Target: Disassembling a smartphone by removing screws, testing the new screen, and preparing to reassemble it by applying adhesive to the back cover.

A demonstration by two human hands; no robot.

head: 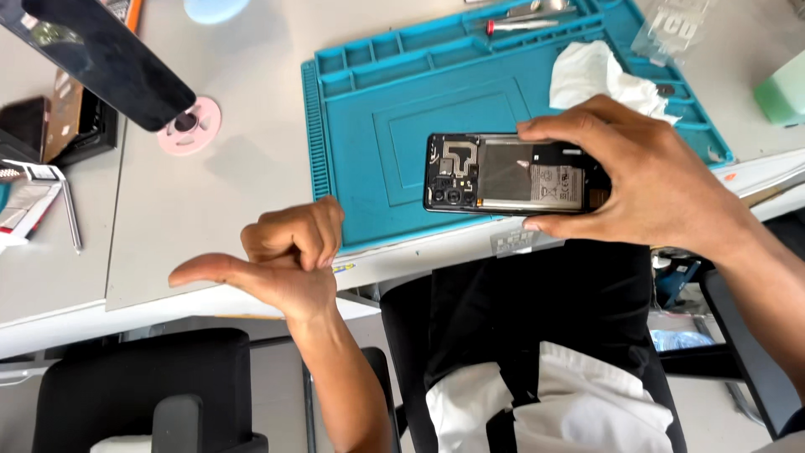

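- lap and chair edge sit nearest the camera, below the desk line; dark trousers and white cloth fill the lower frame.
- left hand point(285, 264) hovers at the desk's front edge, fingers curled into a loose fist, thumb stuck out to the side; it grips nothing and is well apart from the other hand.
- right hand point(637, 180) clamps the opened phone point(503, 174) by its right end, thumb on the near edge, fingers on the far edge, so the exposed interior faces up for inspection.
- opened phone is held level just above the blue work mat point(394, 109), back cover off, battery and camera modules visible.
- white cloth point(599, 75) lies crumpled on the mat behind the phone.
- screwdriver point(520, 25) rests in a far tray slot of the mat, kept from rolling.
- pink suction cup point(191, 126) lies on the grey desk to the left, beside a dark glossy panel point(105, 54).
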